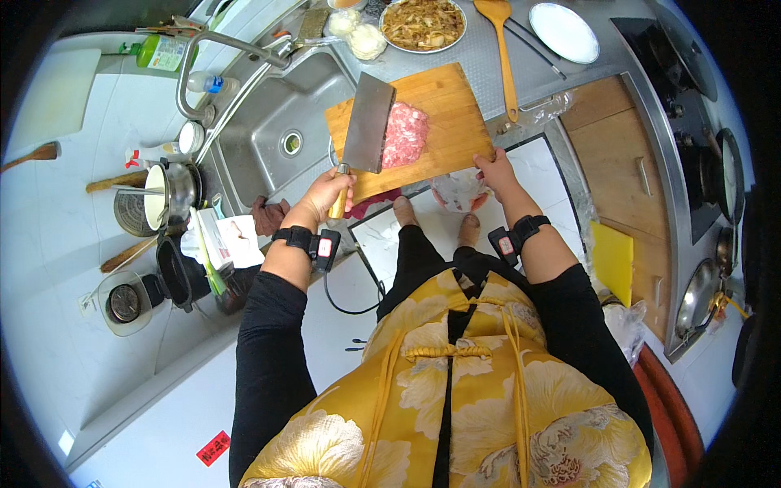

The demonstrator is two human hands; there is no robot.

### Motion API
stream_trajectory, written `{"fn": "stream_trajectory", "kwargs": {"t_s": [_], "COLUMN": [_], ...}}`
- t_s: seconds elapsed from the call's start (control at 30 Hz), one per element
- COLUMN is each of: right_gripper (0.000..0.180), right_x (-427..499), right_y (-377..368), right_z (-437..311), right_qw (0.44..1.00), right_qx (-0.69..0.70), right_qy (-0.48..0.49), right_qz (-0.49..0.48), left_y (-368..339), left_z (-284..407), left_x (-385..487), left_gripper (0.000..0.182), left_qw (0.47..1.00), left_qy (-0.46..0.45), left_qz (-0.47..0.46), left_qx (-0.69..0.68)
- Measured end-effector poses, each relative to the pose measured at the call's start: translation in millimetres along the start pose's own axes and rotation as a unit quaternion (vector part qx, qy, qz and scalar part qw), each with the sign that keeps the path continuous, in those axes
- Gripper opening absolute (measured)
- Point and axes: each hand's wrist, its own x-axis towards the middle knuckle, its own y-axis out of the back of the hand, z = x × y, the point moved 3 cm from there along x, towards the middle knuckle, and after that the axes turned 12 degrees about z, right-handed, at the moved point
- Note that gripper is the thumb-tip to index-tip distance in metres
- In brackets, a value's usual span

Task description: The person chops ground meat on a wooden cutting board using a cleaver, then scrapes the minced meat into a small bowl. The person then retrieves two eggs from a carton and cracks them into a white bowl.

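Note:
My left hand (326, 194) is wrapped around the wooden handle of a Chinese cleaver (370, 122), whose broad blade lies over the left part of a wooden cutting board (460, 110). Whether those fingers also grip the board cannot be told. Minced raw meat (405, 135) sits in a mound on the board, right against the blade's edge. My right hand (497, 172) holds the board by its near right corner. The board is in front of me, spanning from the sink's edge across the counter's front, with its near side over the floor.
To the left is a steel sink (262, 140) with a faucet (235, 39). Behind the board stand a plate of cooked food (422, 24), a wooden spatula (501, 49) and a white plate (564, 32). A stove (695, 140) is at right; a lined bin (460, 190) stands below.

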Motion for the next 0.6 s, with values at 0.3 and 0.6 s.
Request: {"fn": "stream_trajectory", "kwargs": {"t_s": [0.3,0.6], "right_gripper": [0.055,0.053], "right_x": [0.8,-1.7], "right_y": [-1.8,-0.9], "right_z": [2.1,-3.9], "right_qw": [1.000,1.000], "right_qx": [-0.024,-0.017], "right_qy": [-0.003,0.002], "right_qz": [0.008,-0.005], "left_y": [-4.1,-16.9], "left_z": [8.7,21.1], "left_x": [-29.0,-19.1], "left_gripper": [0.031,0.033], "left_qw": [0.829,0.758], "left_qy": [-0.365,-0.320], "left_qz": [0.304,0.283], "left_qx": [0.296,0.493]}}
